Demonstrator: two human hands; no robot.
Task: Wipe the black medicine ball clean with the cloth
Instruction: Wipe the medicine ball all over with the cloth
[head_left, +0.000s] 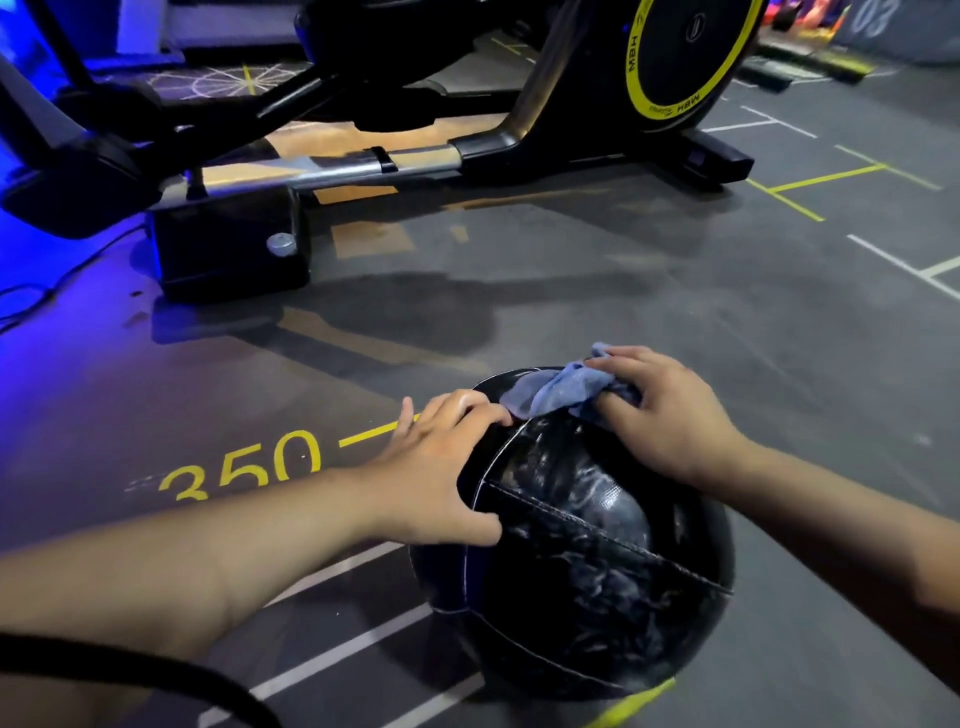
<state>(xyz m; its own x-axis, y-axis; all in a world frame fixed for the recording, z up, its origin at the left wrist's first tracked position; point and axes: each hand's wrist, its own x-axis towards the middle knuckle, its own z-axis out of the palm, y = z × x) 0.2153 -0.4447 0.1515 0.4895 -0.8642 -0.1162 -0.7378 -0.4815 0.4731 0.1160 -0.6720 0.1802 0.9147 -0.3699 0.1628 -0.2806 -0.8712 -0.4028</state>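
A large black medicine ball (576, 566) with stitched seams and pale smeared streaks rests on the grey gym floor in the lower middle of the head view. My left hand (441, 467) lies flat on the ball's upper left side, fingers spread, holding nothing else. My right hand (670, 415) presses a crumpled blue-grey cloth (556, 389) against the far top of the ball, with the cloth bunched under its fingers and trailing to the left.
A black exercise machine (363, 161) with a silver rail and a yellow-ringed flywheel (685, 57) stands on the floor beyond the ball. Yellow and white floor lines and the number 350 (244, 462) mark the ground. A black cable (130, 670) crosses the lower left corner.
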